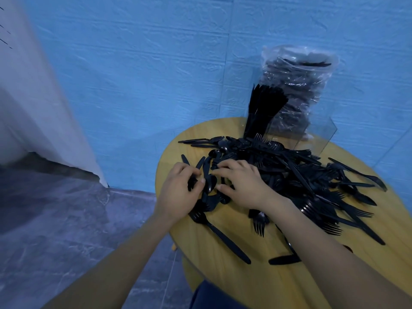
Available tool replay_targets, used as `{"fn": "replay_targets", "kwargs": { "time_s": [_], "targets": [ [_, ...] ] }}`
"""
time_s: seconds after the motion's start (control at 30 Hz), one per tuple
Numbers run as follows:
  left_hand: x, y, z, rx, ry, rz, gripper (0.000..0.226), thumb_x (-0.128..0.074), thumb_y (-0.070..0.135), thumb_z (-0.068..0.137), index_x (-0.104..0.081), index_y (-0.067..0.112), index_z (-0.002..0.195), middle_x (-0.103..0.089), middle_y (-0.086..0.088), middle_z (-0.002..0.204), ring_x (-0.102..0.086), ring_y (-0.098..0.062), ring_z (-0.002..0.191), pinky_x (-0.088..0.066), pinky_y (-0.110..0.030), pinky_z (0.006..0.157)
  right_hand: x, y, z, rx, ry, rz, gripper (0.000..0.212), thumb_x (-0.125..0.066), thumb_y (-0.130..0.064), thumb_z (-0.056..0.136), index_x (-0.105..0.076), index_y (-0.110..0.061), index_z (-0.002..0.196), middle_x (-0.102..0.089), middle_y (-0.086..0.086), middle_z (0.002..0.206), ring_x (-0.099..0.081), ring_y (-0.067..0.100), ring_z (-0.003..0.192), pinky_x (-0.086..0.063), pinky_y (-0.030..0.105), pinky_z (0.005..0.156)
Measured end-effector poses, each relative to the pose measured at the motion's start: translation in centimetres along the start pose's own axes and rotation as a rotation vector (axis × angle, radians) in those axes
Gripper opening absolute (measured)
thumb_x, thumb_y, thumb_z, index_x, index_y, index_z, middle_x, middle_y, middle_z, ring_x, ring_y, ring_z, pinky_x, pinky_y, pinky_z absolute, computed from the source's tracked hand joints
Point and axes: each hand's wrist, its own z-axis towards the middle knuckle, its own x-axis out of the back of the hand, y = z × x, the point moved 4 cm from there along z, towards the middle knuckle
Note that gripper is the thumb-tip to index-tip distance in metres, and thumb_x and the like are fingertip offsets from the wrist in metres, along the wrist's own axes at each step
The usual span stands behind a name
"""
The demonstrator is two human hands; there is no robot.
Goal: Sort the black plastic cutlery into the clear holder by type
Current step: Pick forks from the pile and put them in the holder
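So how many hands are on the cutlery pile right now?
2. The left hand grips black pieces at the near-left edge of the cutlery pile; the right hand rests on the pile beside it. Neither is hidden.

1 round table (223,275), 1 clear holder (321,134), 1 plastic bag (298,85), 2 hands — loose cutlery (289,170) too tangled for counting

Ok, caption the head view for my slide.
Both hands pick through the cutlery pile; the holder already holds knives.
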Motion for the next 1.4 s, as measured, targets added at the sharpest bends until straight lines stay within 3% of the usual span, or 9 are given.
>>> {"fn": "replay_targets", "kwargs": {
  "time_s": [0.13, 0.3, 0.5, 0.73, 0.83, 0.97, 1.1, 1.2, 1.4],
  "targets": [
    [-0.3, 0.2, 0.3, -0.018, -0.049, 0.042, 0.016, -0.059, 0.026, 0.091, -0.064, 0.018, 0.104, -0.048, 0.009, 0.101, -0.042, -0.01, 0.103, -0.036, -0.022, 0.086, 0.2, 1.8, -0.6, -0.035, 0.041, -0.027, 0.03, -0.045, -0.032, 0.098, -0.056, -0.032, 0.126, -0.042, -0.012, 0.136, -0.026, 0.017, 0.132, -0.013, 0.037, 0.109],
    [-0.2, 1.2, 1.9, 0.011, -0.016, 0.186, 0.017, -0.051, 0.024, 0.093, -0.063, 0.017, 0.104, -0.049, 0.005, 0.094, -0.042, -0.013, 0.097, -0.037, -0.024, 0.081, 1.4, 4.6, -2.6, -0.082, 0.136, -0.008, 0.022, -0.051, -0.025, 0.096, -0.065, -0.028, 0.113, -0.05, -0.015, 0.128, -0.031, 0.013, 0.128, -0.013, 0.032, 0.104],
    [-1.7, 2.9, 3.3, 0.095, -0.231, 0.45, 0.034, -0.051, 0.044, 0.09, -0.061, 0.013, 0.099, -0.057, -0.005, 0.099, -0.049, -0.021, 0.1, -0.045, -0.032, 0.08, 2.3, 6.2, -3.8, -0.144, 0.264, 0.06, 0.019, -0.055, -0.019, 0.094, -0.068, -0.024, 0.107, -0.057, -0.014, 0.121, -0.038, 0.011, 0.121, -0.018, 0.028, 0.098],
    [-3.0, 3.4, 3.0, 0.193, -0.25, 0.326, 0.019, -0.052, 0.03, 0.092, -0.055, 0.011, 0.095, -0.058, -0.005, 0.092, -0.056, -0.019, 0.083, -0.046, -0.03, 0.064, 2.4, 6.8, -4.5, -0.141, 0.35, 0.134, 0.017, -0.058, -0.012, 0.09, -0.072, -0.019, 0.099, -0.064, -0.008, 0.109, -0.049, 0.017, 0.112, -0.036, 0.043, 0.101],
    [-2.8, 3.2, 3.2, 0.223, -0.248, 0.315, 0.011, -0.052, 0.023, 0.093, -0.052, 0.012, 0.094, -0.058, -0.006, 0.095, -0.053, -0.017, 0.076, -0.039, -0.027, 0.059, 2.2, 6.0, -4.4, -0.098, 0.348, 0.132, 0.018, -0.06, -0.016, 0.09, -0.07, -0.019, 0.106, -0.061, -0.008, 0.111, -0.047, 0.017, 0.113, -0.035, 0.041, 0.101],
    [-3.0, 3.7, 3.7, 0.241, -0.255, 0.387, 0.021, -0.058, 0.031, 0.089, -0.046, 0.015, 0.084, -0.049, -0.002, 0.087, -0.05, -0.017, 0.071, -0.034, -0.025, 0.05, 1.7, 5.8, -4.4, -0.117, 0.291, 0.043, 0.029, -0.056, -0.031, 0.093, -0.062, -0.024, 0.121, -0.05, -0.01, 0.125, -0.035, 0.015, 0.124, -0.025, 0.034, 0.104],
    [-3.9, 4.1, 4.6, 0.27, -0.29, 0.385, 0.024, -0.062, 0.035, 0.085, -0.05, 0.015, 0.077, -0.057, -0.003, 0.082, -0.055, -0.017, 0.069, -0.041, -0.027, 0.051, 1.6, 6.7, -5.2, -0.154, 0.293, 0.04, 0.027, -0.055, -0.031, 0.094, -0.064, -0.023, 0.118, -0.049, -0.009, 0.127, -0.034, 0.015, 0.125, -0.024, 0.034, 0.104],
    [-4.3, 4.4, 4.9, 0.322, -0.312, 0.371, 0.026, -0.062, 0.029, 0.087, -0.045, 0.017, 0.071, -0.051, 0.0, 0.073, -0.052, -0.016, 0.067, -0.038, -0.026, 0.051, 1.6, 7.2, -5.6, -0.156, 0.295, 0.056, 0.025, -0.054, -0.029, 0.094, -0.064, -0.023, 0.117, -0.049, -0.01, 0.126, -0.035, 0.015, 0.124, -0.024, 0.034, 0.103],
    [-4.6, 4.9, 5.0, 0.349, -0.407, 0.388, 0.018, -0.067, 0.025, 0.082, -0.054, 0.013, 0.078, -0.056, -0.002, 0.076, -0.053, -0.014, 0.067, -0.038, -0.023, 0.048, 1.6, 7.8, -6.1, -0.143, 0.305, 0.082, 0.024, -0.053, -0.029, 0.095, -0.065, -0.023, 0.115, -0.05, -0.011, 0.124, -0.035, 0.013, 0.123, -0.024, 0.033, 0.103]
  ]
}}
